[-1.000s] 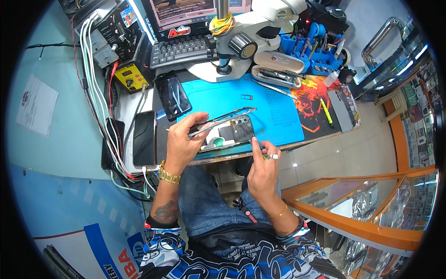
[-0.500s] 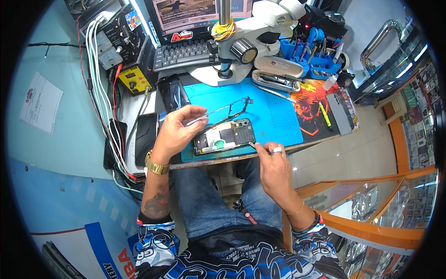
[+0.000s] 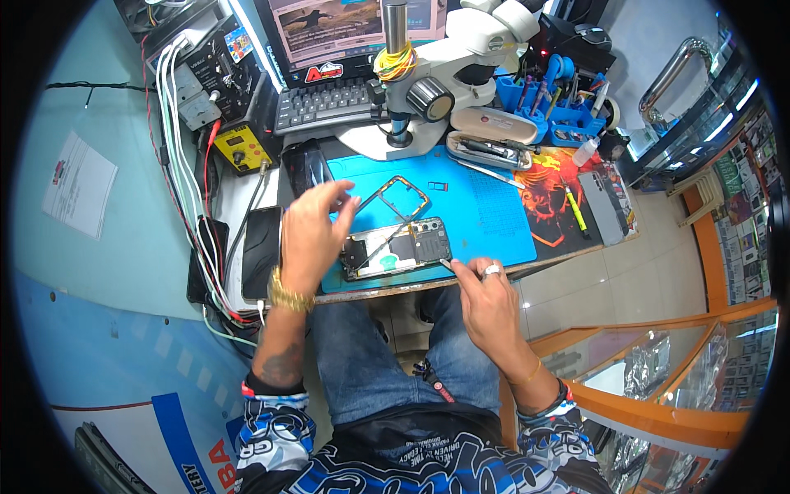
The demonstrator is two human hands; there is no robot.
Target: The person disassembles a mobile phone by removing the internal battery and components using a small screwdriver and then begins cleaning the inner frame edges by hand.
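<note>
An opened smartphone [image 3: 421, 245], its inner parts exposed, lies near the front edge of the blue mat [image 3: 485, 214]. A thin dark phone frame [image 3: 421, 196] rests slantwise, partly across the phone and partly on the mat. My left hand [image 3: 313, 235] is raised by the phone's left end, thumb and forefinger apart, with nothing visible between them. My right hand [image 3: 487, 296] pinches a slim metal tool [image 3: 447, 263] whose tip is at the phone's lower right corner; its exact kind is hidden by the fingers. A small SIM tray [image 3: 438, 186] lies on the mat beyond the phone.
Behind the mat stands a microscope [image 3: 431, 95] before a keyboard [image 3: 322, 107]. A case of tools [image 3: 491, 151] and a blue tool holder [image 3: 572, 115] sit at the back right. A yellow pen-like tool [image 3: 575, 209] lies right; a dark phone [image 3: 262, 247] and cables lie left.
The phone frame has left my left hand and now lies over the phone and mat. The SIM tray shows separately on the mat. My right hand stays at the phone's corner.
</note>
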